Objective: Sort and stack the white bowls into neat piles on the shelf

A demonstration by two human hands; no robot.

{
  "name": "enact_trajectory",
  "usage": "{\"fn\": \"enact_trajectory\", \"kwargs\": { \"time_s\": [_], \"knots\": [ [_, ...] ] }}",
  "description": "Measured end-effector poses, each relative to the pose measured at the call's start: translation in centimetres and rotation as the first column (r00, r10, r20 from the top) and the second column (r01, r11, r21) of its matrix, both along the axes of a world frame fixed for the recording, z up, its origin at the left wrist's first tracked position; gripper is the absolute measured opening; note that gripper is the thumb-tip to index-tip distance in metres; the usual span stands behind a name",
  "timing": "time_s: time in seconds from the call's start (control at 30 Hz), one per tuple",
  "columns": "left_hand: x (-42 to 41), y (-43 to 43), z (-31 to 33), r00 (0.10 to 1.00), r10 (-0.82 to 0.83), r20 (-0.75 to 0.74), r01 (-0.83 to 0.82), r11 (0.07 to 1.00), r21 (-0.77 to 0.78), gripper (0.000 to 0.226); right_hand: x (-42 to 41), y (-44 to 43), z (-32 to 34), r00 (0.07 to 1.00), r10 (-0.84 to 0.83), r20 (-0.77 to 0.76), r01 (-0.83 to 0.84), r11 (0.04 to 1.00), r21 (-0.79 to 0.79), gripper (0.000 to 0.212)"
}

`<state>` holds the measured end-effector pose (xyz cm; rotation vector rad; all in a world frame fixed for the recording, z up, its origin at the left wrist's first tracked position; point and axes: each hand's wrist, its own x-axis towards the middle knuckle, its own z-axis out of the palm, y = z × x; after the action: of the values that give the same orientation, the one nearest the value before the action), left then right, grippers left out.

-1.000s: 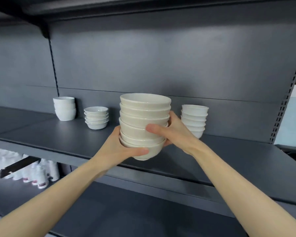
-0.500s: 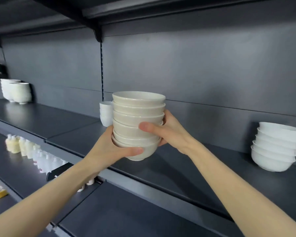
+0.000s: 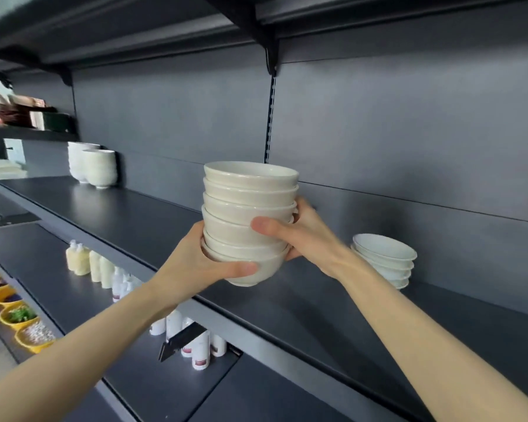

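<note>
- Shelf (image 3: 317,315): a dark, smooth board running beneath and beyond both hands. Its front edge lies just under the left hand. Risk: a stack set down too close to this edge may overhang and tip outward.
- Carried stack (image 3: 249,214): several nested white bowls held in the air between the two hands, over the front part of the shelf and apart from every other pile. The rims sit slightly uneven. Risk: no finger holds the upper bowls, so a tilt or an abrupt stop may slide them off. The glaze probably offers little friction.
- Tall piles (image 3: 93,166): deeper white bowls standing well beyond the left hand. Risk: joining unlike sizes would give a leaning pile.
- Low pile (image 3: 384,260): shallower white bowls resting on the shelf just past the right wrist. Risk: the right forearm may knock it on drawing back.
- Bottles (image 3: 104,269) and yellow dishes (image 3: 22,318): these stand on lower levels, below the left forearm. Risk: a dropped bowl would land among them.
- Left hand (image 3: 195,263): curled under and around the lowest bowl, thumb across its front wall, and it appears to bear most of the weight. Risk: a slipping thumb would drop the whole column.
- Right hand (image 3: 305,239): wrapped round the stack's side, thumb pressed on a middle bowl. Risk: sideways pressure may shift the nesting.
</note>
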<state>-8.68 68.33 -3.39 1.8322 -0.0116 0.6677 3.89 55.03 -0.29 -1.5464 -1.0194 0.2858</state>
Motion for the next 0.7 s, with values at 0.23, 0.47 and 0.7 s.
{"fn": "enact_trajectory", "kwargs": {
  "time_s": [0.23,0.47,0.7],
  "knots": [
    [-0.6,13.9,-0.5,0.999,-0.049,-0.025,0.049,0.998,0.027,0.053,-1.5,13.2,-1.4,0.992,-0.117,-0.037,0.117,0.993,0.003,0.089],
    [1.2,24.8,0.5,0.988,-0.155,-0.029,0.156,0.987,0.033,0.053,-1.0,22.9,0.0,0.981,-0.194,-0.025,0.194,0.981,0.0,0.078],
    [5.8,34.2,-0.2,0.984,-0.176,-0.023,0.176,0.984,-0.003,0.054,2.8,31.6,0.1,0.981,-0.193,0.023,0.193,0.981,-0.01,0.039]
  ]
}}
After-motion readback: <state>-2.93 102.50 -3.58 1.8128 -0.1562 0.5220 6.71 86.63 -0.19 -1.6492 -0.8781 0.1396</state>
